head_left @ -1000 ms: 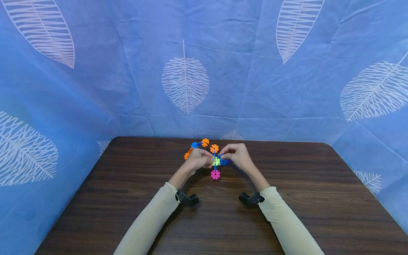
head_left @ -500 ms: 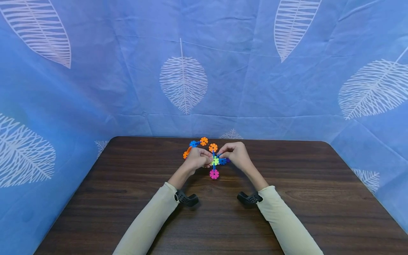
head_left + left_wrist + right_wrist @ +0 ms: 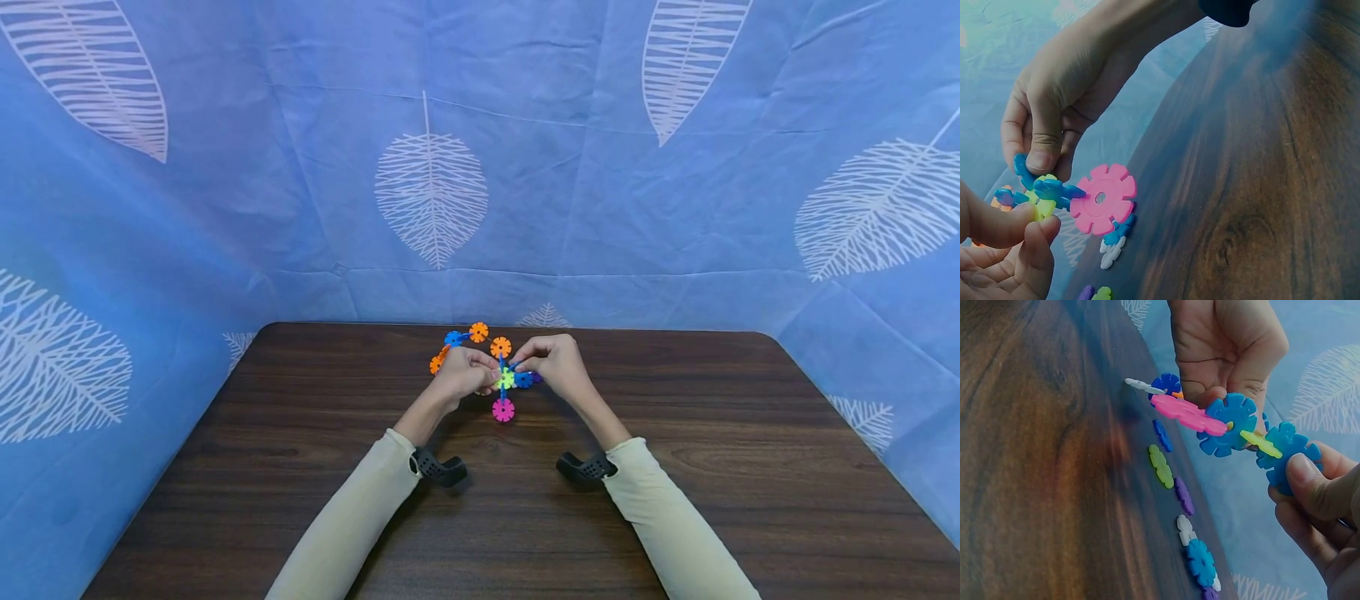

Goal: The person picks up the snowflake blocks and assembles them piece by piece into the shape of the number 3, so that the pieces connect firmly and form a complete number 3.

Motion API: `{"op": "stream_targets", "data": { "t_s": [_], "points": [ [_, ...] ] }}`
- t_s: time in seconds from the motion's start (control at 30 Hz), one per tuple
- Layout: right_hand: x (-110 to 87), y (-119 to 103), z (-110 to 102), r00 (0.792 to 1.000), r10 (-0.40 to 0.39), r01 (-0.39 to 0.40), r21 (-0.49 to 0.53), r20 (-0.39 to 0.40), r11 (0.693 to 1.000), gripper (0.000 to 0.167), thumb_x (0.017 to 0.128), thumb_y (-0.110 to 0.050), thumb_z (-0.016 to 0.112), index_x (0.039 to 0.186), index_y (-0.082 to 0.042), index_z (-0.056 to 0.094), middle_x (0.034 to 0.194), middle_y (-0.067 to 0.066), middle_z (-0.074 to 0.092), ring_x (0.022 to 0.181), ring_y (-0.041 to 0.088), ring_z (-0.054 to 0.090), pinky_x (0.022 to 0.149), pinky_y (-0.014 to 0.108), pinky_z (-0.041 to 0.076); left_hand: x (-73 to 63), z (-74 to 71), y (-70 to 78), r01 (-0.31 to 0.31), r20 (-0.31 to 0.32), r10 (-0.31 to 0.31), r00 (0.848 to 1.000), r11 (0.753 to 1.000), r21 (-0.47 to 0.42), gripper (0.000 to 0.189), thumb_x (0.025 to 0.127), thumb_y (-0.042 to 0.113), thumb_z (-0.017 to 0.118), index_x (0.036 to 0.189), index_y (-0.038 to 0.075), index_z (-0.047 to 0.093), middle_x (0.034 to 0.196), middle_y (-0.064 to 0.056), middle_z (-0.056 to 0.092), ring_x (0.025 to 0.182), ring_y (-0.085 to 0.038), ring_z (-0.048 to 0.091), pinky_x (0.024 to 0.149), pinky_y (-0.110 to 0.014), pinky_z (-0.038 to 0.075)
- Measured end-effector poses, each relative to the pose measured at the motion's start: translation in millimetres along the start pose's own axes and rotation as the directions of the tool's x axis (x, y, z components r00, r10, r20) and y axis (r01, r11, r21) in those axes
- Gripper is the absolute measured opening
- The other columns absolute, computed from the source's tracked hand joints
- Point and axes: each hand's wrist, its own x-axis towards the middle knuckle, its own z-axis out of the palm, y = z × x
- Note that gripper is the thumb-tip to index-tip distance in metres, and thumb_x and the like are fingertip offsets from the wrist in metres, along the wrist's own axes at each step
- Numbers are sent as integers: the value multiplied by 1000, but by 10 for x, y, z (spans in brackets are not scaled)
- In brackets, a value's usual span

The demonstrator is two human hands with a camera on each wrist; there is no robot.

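My left hand [image 3: 467, 372] pinches a yellow-green snowflake disc [image 3: 1042, 205] between thumb and fingers. Slotted into that disc are blue snowflake discs, one of which carries a pink snowflake disc [image 3: 1104, 200] that faces the left wrist camera. My right hand [image 3: 557, 365] pinches a blue snowflake disc [image 3: 1286, 456] at its edge, and this disc meets the yellow-green one edge-on. Orange discs [image 3: 478, 332] and another blue disc [image 3: 453, 338] appear just beyond the left hand. Whether these are joined to the held piece is hard to tell.
Along the far part of the dark wooden table [image 3: 495, 533] lie more discs, among them a green disc [image 3: 1160, 466], a purple disc [image 3: 1184, 496] and a blue disc [image 3: 1201, 562] joined to white ones. A blue leaf-patterned cloth [image 3: 525, 208] hangs behind the table.
Both hands keep their grips on the discs with almost no motion. Everything in the head view has shifted slightly left.
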Motion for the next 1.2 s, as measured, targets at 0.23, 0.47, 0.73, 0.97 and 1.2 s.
{"op": "stream_targets", "data": {
  "t_s": [0.23, 0.47, 0.73, 0.97, 1.2],
  "points": [
    [1, -17, 12, 1000, 2, -2, 14, -12, 1000, 13, 88, 6, 74, 79, -2, 80, 83, 17, 77, 75, 44, 71, 54, 27, 48, -3, -6, 13, 14, -8, -14, 1000, 1000, -4, 11, 97, 4, 66, 103, -4, 71, 83, -9, 71, 70, -16, 69, 76, -37, 63],
    [-1, -58, 29, 1000, -24, 24, -38, 4, 999, 15, 86, 8, 75, 78, -4, 80, 82, 14, 77, 71, 28, 71, 63, 46, 59, -26, -5, 23, -37, -26, 38, 999, 999, 28, 10, 96, 3, 66, 99, -5, 72, 82, -12, 72, 78, -28, 72, 77, -40, 64],
    [17, 3, -13, 995, -5, 7, -13, 96, 1000, 7, 86, 5, 76, 83, -1, 78, 83, 18, 75, 74, 31, 69, 67, 49, 59, -20, -49, 27, -11, 13, 11, 1000, 999, 47, 11, 96, 4, 68, 102, -4, 73, 88, -14, 75, 77, -22, 72, 81, -41, 63],
    [32, 63, -33, 982, 47, -54, 34, 182, 998, 7, 86, 6, 76, 93, 5, 76, 93, 22, 74, 81, 28, 72, 76, 54, 60, 25, -91, -14, -26, 18, 25, 1000, 998, 58, 9, 92, 4, 73, 97, -3, 75, 84, -13, 77, 73, -19, 72, 80, -42, 63],
    [33, 113, -104, 962, 92, -98, 7, 258, 995, 15, 87, 8, 73, 101, 4, 74, 105, 22, 74, 97, 37, 73, 82, 49, 61, 18, -83, -23, -50, 6, 50, 999, 993, 109, 7, 89, 4, 76, 92, -1, 77, 83, -13, 78, 70, -17, 72, 77, -40, 64]
  ]
}}
